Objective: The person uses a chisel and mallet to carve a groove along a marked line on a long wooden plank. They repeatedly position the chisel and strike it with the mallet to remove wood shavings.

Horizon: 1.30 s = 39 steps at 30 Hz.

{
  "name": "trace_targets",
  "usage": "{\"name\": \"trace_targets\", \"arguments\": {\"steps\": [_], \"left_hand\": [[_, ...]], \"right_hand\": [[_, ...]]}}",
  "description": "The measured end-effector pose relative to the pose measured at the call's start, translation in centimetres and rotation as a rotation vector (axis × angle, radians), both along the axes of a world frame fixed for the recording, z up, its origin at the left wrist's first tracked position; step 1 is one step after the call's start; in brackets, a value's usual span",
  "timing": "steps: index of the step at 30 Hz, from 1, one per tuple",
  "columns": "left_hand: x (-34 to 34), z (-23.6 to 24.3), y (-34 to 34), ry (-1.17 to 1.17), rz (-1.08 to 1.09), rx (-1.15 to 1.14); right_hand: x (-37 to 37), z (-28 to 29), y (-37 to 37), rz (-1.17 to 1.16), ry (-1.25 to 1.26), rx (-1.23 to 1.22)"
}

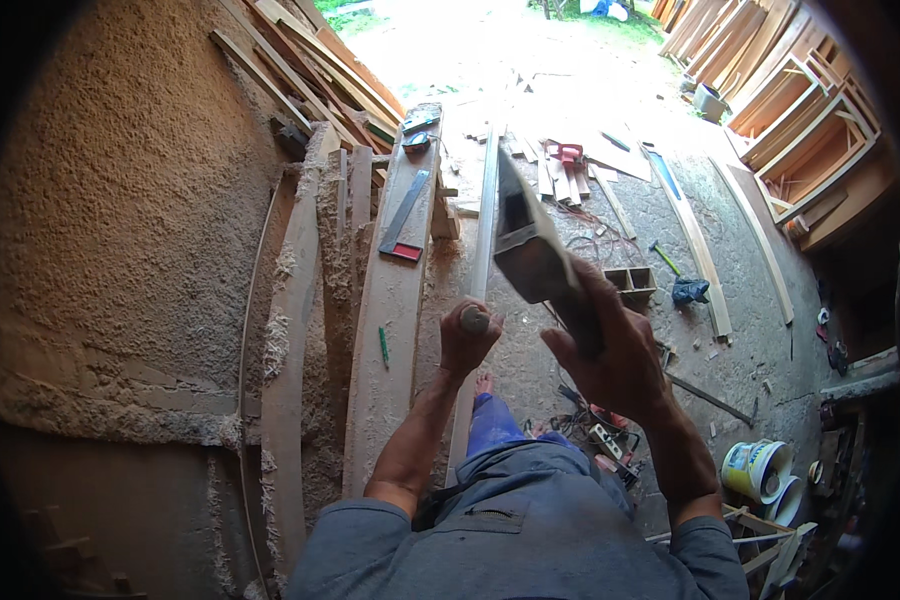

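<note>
My left hand (463,340) is closed round an upright chisel (474,320). Only the round butt of its handle shows; the blade below is hidden by the fist. Beneath that hand runs a long, narrow wooden board (486,215). My right hand (615,345) grips a hammer-like tool (532,258) with a heavy, blocky grey head, raised above and to the right of the chisel. The two do not appear to touch. To the left lies a wide plank (378,385) carrying a green pencil (383,347), a try square (410,212) and a tape measure (416,142).
Shavings cover rough boards (292,370) beside the left wall. On the floor at right are a red power tool (567,154), a wooden box (631,282), a green-handled hammer (666,259), a handsaw (662,172) and long strips (705,265). White buckets (757,470) stand at lower right.
</note>
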<state>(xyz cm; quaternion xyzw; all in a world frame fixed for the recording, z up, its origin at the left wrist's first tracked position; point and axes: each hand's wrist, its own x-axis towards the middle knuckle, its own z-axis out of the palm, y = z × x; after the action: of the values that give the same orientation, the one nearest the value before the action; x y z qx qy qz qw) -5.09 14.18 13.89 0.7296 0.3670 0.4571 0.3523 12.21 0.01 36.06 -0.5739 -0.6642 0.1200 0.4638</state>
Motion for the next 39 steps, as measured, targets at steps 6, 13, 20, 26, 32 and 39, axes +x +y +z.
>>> {"name": "trace_targets", "arguments": {"steps": [6, 13, 20, 26, 32, 39], "left_hand": [[1.3, 0.9, -0.2, -0.052, -0.031, -0.010], [0.8, 1.2, -0.6, -0.295, -0.228, -0.105], [4.5, 0.7, 5.4, -0.164, -0.170, -0.293], [1.8, 2.3, 2.1, -0.112, -0.114, -0.163], [1.9, 5.9, -0.5, -0.133, -0.176, -0.031], [5.0, 12.0, 6.4, -0.206, -0.089, 0.130]], "right_hand": [[1.2, 8.6, 2.2, -0.293, 0.368, 0.817], [-0.1, -9.1, -0.8, 0.111, -0.314, -0.488], [-0.1, -11.9, -3.0, -0.070, 0.282, -0.591], [2.1, -13.5, -5.2, -0.268, 0.624, -0.725], [4.0, -17.0, -7.3, -0.350, 0.626, -0.784], [2.6, -16.9, -5.4, -0.345, 0.811, -0.914]]}}
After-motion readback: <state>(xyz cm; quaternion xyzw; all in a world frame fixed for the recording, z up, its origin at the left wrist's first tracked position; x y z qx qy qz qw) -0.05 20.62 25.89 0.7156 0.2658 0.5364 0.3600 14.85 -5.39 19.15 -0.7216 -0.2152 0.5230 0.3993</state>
